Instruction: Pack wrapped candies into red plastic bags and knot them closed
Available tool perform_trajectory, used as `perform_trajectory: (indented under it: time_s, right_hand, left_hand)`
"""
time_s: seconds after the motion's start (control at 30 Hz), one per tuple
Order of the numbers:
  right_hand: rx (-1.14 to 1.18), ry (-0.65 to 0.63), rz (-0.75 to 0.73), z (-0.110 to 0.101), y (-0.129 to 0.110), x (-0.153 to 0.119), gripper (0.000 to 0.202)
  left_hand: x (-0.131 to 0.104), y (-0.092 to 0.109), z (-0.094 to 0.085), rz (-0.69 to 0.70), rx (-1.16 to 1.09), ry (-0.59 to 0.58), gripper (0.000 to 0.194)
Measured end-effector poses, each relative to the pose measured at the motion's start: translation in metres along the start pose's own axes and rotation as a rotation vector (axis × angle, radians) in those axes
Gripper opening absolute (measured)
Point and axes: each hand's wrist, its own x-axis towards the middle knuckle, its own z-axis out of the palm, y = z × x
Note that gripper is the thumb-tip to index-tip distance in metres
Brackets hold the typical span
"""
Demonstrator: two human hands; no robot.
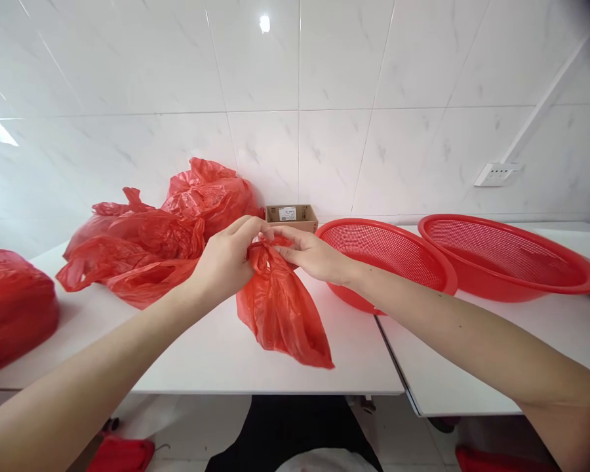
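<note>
Red thin-plastic bag [282, 314] near tabletop front edge | left hand [226, 262], right hand [314, 255] pinching its bunched mouth shut | knot unfinished, judging by loose ends | heap of red bags [147, 242] at back left untouched

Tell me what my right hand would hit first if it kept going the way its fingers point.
The right hand points leftward, pinching the top of the red plastic bag. Going on, it would most likely meet the left hand, whose fingertips already almost touch it.

red plastic bag [282, 308], red mesh baskets [388, 252], white tables [216, 354], brown box [292, 216]
</note>
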Motion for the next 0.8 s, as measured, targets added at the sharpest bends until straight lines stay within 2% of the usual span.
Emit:
perform_trajectory:
  time_s: [0.07, 0.17, 0.27, 0.4, 0.5, 0.57, 0.63, 0.7, 0.8]
  right_hand:
    - [-0.069, -0.031, -0.054, -0.003, -0.007, -0.003, 0.012]
    - [-0.265, -0.053, -0.107, -0.011, -0.02, -0.011, 0.024]
    - [-0.411, -0.01, -0.076, -0.022, -0.028, -0.019, 0.034]
    - [-0.563, 0.104, 0.034, -0.048, -0.019, -0.02, 0.036]
    - [-0.633, 0.211, 0.091, -0.065, -0.006, -0.016, 0.035]
    - [-0.64, 0.235, 0.11, -0.07, -0.001, -0.013, 0.035]
    - [-0.603, 0.253, 0.113, -0.068, -0.002, -0.011, 0.035]
    - [-0.511, 0.284, 0.105, -0.06, -0.008, -0.009, 0.033]
    - [-0.323, 0.276, 0.092, -0.044, -0.019, -0.006, 0.029]
  left_hand:
    - [-0.001, -0.001, -0.002, 0.066, -0.021, 0.016, 0.022]
    - [-0.007, -0.004, -0.006, 0.112, -0.038, -0.028, 0.028]
    - [-0.023, -0.011, -0.011, 0.108, 0.049, -0.067, 0.026]
    - [-0.054, -0.024, -0.019, 0.095, 0.177, -0.123, 0.021]
    - [-0.074, -0.031, -0.024, 0.026, 0.128, -0.144, 0.02]
    - [-0.08, -0.031, -0.026, -0.073, 0.015, -0.15, 0.02]
    - [-0.077, -0.026, -0.026, -0.236, -0.184, -0.155, 0.023]
    - [-0.068, -0.02, -0.023, -0.39, -0.521, -0.137, 0.03]
    - [-0.049, -0.009, -0.013, -0.537, -1.032, -0.082, 0.039]
